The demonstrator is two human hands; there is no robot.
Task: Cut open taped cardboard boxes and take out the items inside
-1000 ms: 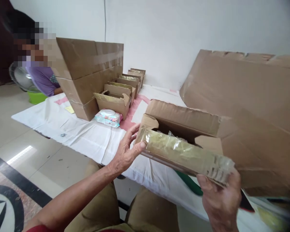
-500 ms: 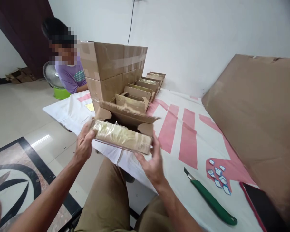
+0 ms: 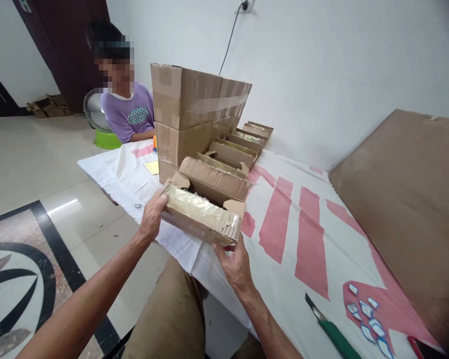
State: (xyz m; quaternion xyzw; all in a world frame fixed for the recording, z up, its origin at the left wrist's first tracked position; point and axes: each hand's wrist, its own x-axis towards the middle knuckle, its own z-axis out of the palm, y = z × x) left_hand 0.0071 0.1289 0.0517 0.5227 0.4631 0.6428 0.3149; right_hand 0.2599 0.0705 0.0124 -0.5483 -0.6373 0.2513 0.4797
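Note:
I hold a small open cardboard box (image 3: 205, 202) with a tape-covered front flap, at the near end of a row of similar small boxes (image 3: 234, 149). My left hand (image 3: 152, 215) grips its left end. Under its right front corner sits my right hand (image 3: 234, 262), fingers on the underside. The box rests at the table's front edge, on the white cloth with red stripes (image 3: 284, 234).
Tall taped cartons (image 3: 194, 114) stand left of the row. A large flat cardboard sheet (image 3: 407, 199) leans at the right. A green-handled knife (image 3: 331, 334) and several small white pieces (image 3: 366, 316) lie near right. A person in a purple shirt (image 3: 129, 112) sits beyond the table.
I have carried the box leftward and set it at the end of the row. My view turned left and down, bringing more of the cloth into sight.

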